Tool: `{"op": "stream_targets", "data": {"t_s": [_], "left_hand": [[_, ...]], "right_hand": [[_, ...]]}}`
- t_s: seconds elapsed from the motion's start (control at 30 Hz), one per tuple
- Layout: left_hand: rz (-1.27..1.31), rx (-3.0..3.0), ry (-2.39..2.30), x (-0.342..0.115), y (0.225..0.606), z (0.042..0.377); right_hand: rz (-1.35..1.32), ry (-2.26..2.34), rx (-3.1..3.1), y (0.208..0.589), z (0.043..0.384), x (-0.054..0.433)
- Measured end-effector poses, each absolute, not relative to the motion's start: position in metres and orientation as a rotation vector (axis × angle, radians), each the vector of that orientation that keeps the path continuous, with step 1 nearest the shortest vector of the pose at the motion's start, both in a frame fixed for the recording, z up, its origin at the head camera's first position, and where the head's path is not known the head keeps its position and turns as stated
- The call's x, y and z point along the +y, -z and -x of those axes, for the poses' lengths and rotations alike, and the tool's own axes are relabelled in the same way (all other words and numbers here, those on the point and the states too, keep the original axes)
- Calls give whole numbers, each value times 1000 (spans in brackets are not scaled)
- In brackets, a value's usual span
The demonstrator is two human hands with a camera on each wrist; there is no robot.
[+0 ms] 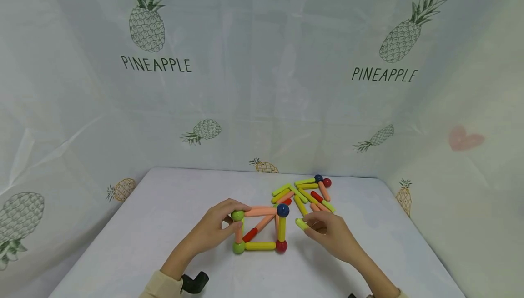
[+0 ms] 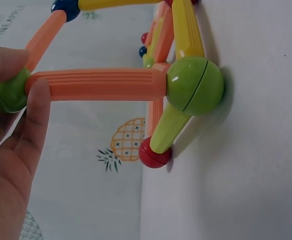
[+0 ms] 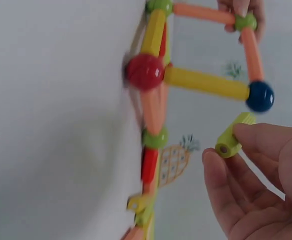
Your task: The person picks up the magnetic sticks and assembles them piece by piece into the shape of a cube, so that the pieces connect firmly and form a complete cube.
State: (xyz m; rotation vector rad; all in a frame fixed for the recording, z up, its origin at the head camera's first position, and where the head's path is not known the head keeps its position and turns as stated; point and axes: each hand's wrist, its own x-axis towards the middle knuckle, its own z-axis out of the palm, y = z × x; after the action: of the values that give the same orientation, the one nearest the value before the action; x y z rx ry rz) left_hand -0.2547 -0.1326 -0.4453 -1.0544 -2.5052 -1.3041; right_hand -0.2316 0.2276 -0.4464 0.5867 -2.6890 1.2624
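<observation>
A frame of coloured rods and balls stands on the table. Its upright front side has a yellow rod (image 1: 260, 245) at the bottom, an orange rod (image 1: 261, 211) on top, a blue ball (image 1: 283, 210) at the upper right and a red ball (image 1: 281, 246) below it. My left hand (image 1: 217, 225) grips the upper green ball (image 2: 9, 92), fingers beside the upright orange rod (image 2: 100, 84). To the right of the frame, my right hand (image 1: 329, 232) pinches a short lime-green rod (image 3: 235, 135) between thumb and fingers, apart from the blue ball.
Behind the frame and to its right lies a loose group of yellow, lime, orange and red rods (image 1: 300, 204). A dark blue ball (image 1: 319, 178) and a red ball (image 1: 327, 182) sit at its far end. A white cloth with pineapple prints (image 1: 266, 84) hangs behind the table (image 1: 180, 189).
</observation>
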Motion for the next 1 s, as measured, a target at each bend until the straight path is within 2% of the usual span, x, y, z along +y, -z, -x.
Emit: {"op": "stream_targets", "data": {"t_s": [0.17,0.5,1.0], "left_hand": [[1092,-2490,1300,-134,447,256],[1110,-2487,1305,-135,444,256],[1125,-2486,1310,-138,442,255]], "right_hand": [[-735,-1379,-2623,444,224,198],[-866,-1490,-2548,456,220,142],[-711,-1527,-2474,463,228,106]]}}
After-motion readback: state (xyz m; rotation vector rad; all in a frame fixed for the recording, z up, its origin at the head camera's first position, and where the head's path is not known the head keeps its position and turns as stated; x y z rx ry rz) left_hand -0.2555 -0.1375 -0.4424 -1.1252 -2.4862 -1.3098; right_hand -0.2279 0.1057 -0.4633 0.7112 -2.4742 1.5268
